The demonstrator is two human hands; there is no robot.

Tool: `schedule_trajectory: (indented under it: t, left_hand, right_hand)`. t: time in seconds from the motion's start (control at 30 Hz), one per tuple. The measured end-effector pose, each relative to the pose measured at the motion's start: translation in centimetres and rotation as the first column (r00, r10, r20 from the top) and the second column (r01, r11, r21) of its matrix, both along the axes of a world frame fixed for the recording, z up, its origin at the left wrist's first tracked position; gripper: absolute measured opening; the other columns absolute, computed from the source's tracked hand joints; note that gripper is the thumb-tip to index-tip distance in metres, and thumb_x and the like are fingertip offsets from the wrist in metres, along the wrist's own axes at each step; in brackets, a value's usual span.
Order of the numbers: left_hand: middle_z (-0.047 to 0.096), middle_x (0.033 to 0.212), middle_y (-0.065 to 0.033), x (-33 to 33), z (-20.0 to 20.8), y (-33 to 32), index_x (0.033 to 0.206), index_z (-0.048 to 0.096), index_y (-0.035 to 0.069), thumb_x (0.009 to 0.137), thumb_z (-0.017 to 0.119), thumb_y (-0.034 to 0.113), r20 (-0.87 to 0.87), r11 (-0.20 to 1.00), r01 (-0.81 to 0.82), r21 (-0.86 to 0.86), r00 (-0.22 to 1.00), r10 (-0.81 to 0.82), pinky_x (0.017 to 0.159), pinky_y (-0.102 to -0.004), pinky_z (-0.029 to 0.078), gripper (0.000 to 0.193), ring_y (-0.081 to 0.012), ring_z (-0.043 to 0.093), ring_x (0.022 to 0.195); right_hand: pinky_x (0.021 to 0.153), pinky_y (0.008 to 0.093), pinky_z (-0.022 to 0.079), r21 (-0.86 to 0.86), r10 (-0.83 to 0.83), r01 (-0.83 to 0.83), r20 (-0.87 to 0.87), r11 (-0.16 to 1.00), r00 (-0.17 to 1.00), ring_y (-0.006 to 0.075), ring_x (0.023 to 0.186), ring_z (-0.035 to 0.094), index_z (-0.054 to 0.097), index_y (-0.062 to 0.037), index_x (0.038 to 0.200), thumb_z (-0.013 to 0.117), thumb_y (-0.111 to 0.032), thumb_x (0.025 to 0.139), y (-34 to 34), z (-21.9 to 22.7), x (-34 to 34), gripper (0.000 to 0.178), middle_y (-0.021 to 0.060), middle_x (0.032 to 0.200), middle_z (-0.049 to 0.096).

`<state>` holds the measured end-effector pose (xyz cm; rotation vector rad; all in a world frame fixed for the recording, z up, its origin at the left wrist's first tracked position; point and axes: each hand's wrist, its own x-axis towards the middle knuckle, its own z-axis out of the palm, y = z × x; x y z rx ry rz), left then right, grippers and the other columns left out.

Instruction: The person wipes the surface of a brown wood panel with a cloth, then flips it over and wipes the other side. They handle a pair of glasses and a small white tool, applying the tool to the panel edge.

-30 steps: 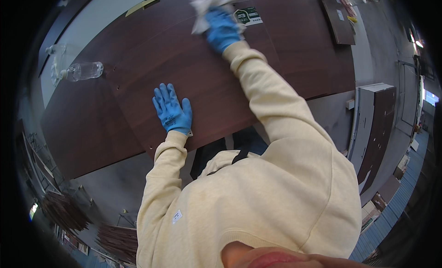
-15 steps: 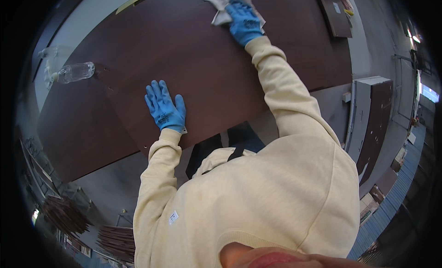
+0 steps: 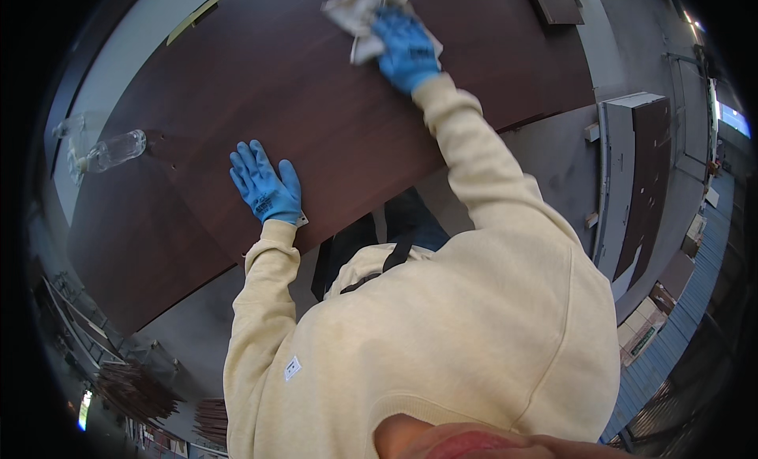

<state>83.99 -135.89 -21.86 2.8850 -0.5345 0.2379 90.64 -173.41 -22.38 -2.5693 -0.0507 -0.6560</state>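
- The left hand (image 3: 266, 183), in a blue glove, lies open and palm down on a wide dark brown board (image 3: 339, 135), its fingers extended and the thumb apart.
- The right hand (image 3: 408, 52), also in a blue glove, reaches out to the board's far part, with a crumpled whitish cloth (image 3: 359, 13) under it.
- The cloth sticks out past the fingertips and on both sides; I cannot tell whether the right hand's fingers close on it or only press it.
- The board spreads out in front of the person, its near edge close to the dark trousers (image 3: 410, 214).
- A small white tag (image 3: 302, 219) shows just beside the left wrist.
- A clear bottle (image 3: 117, 151) is near the board's left end, well apart from the cloth; standing or lying, I cannot tell.
- A yellow strip (image 3: 197, 17) runs along the far left edge.
- Brown-and-grey panels (image 3: 643, 183) sit off to the right, over the grey floor (image 3: 553, 163).
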Motion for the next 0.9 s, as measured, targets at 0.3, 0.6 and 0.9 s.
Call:
schedule_trajectory:
  t: [0.3,0.6,0.9]
  left_hand:
    - [0.027,0.175,-0.0193,-0.2,-0.3,0.1,0.167,0.034,0.008,0.105,0.056,0.038,-0.014,1.0,-0.021,0.022,1.0,0.021,0.132,-0.0555,0.015,0.072,-0.04,0.022,0.162]
    - [0.037,0.17,-0.0203,0.5,-1.1,-0.5,0.163,0.041,0.008,0.105,0.057,0.038,0.103,0.999,0.032,-0.011,0.994,-0.031,0.129,-0.0561,0.023,0.067,-0.0422,0.032,0.158]
    - [0.034,0.172,-0.0196,0.1,-1.2,-0.2,0.165,0.04,0.008,0.106,0.052,0.043,0.056,0.999,0.005,0.037,0.998,-0.007,0.13,-0.0549,0.019,0.07,-0.0413,0.029,0.159]
  right_hand:
    - [0.113,0.0517,0.046,-0.144,-0.096,0.094,-0.006,0.985,0.995,0.0417,0.13,0.061,0.066,-0.0048,0.132,0.066,-0.012,0.089,0.2,0.7,-10.9,0.044,0.0195,0.145,0.062]
    - [0.119,0.0463,0.044,0.084,0.217,-0.201,-0.305,0.976,0.928,0.0347,0.138,0.06,0.065,-0.004,0.138,0.059,-0.01,0.094,14.7,1.5,-17.7,0.045,0.0197,0.149,0.061]
    - [0.114,0.0473,0.045,-0.032,-0.17,0.167,-0.238,0.985,0.956,0.0392,0.134,0.058,0.064,-0.0009,0.133,0.059,-0.003,0.087,10.7,1.7,-19.9,0.047,0.0198,0.145,0.061]
